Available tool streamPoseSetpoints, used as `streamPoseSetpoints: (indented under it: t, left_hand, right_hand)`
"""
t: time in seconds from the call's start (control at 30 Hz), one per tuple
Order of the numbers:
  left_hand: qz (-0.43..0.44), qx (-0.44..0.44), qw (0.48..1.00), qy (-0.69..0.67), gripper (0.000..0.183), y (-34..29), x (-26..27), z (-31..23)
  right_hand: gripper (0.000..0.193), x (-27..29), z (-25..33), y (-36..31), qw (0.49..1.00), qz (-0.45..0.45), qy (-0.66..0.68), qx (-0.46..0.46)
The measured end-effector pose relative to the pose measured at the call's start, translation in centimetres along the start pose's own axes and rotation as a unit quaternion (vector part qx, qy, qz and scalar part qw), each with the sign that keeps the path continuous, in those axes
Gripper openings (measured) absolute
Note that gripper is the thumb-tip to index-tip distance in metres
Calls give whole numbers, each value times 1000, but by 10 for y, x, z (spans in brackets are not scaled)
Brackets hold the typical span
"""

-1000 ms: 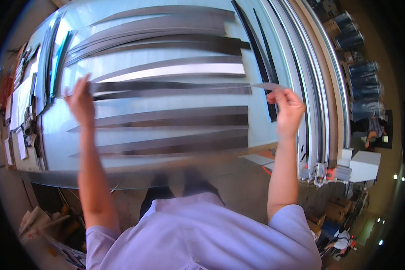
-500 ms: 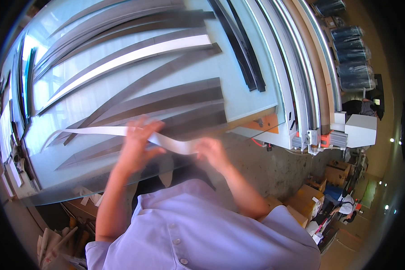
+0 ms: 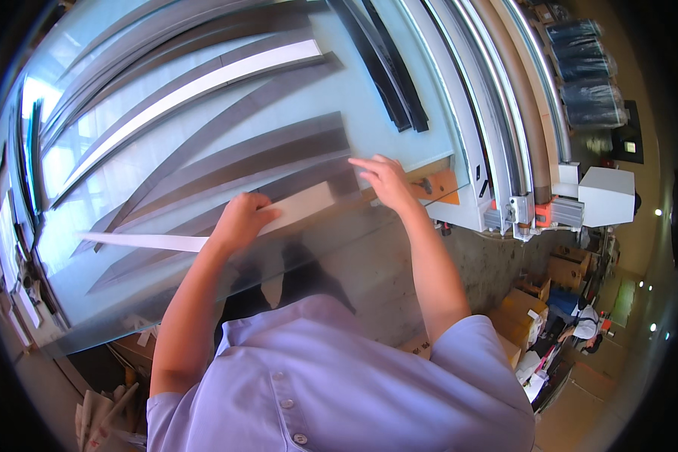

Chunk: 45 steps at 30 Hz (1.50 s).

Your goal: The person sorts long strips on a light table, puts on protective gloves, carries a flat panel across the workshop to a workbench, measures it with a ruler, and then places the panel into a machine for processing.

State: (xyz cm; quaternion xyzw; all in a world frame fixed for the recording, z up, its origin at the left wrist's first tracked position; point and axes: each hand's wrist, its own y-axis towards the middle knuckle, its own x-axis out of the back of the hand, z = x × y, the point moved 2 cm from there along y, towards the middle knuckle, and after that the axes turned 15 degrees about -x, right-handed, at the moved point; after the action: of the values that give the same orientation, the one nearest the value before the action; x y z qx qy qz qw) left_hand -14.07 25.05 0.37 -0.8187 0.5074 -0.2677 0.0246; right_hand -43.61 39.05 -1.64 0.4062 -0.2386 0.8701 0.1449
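A long, pale flexible strip (image 3: 305,209) passes under my left hand (image 3: 241,220). Its white tail (image 3: 147,240) trails off to the left, and its wider right end lies over the near dark strips. The fingers of my left hand are closed on it, partly hiding its middle. Further right, my right hand (image 3: 385,181) is free of the pale strip, its index finger stretched left and the fingers apart. That fingertip is at the right end of a dark grey strip (image 3: 343,169); whether it touches cannot be told.
Several dark strips (image 3: 286,147) lie across the glass-like tabletop (image 3: 399,154), one with a white strip (image 3: 226,79) on top. Black strips (image 3: 373,64) lie at the back. A long rail machine (image 3: 523,113) borders the right side. Cardboard boxes (image 3: 523,320) stand at lower right.
My right hand has let go of the pale strip and moved right and up. The strip's right part has gone from hanging curved to lying flatter. My left hand has shifted slightly right.
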Motion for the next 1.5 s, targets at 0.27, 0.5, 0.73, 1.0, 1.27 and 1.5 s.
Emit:
streamPoseSetpoints:
  t: [0.27, 0.5, 0.73, 1.0, 1.27, 1.5]
  left_hand:
    - [61, 88, 994, -22, 29, 55, -34, 4]
    - [54, 96, 993, -34, 29, 57, -34, 8]
    - [50, 98, 993, -40, 28, 58, -31, 5]
    - [40, 86, 995, -36, 28, 57, -34, 8]
    - [30, 81, 995, -43, 28, 56, -36, 7]
    - [30, 73, 996, -40, 28, 55, -34, 7]
  right_hand:
    - [43, -6, -4, 0, 999, 39, 22, -31]
    - [50, -10, -9, 0, 1000, 6, 22, -11]
    - [52, -13, -10, 3, 999, -19, 36, 5]
    - [51, -14, -9, 3, 999, -15, 30, 2]
    - [51, -18, -15, 4, 999, -22, 39, -5]
    - [52, -19, -13, 4, 999, -15, 35, -15]
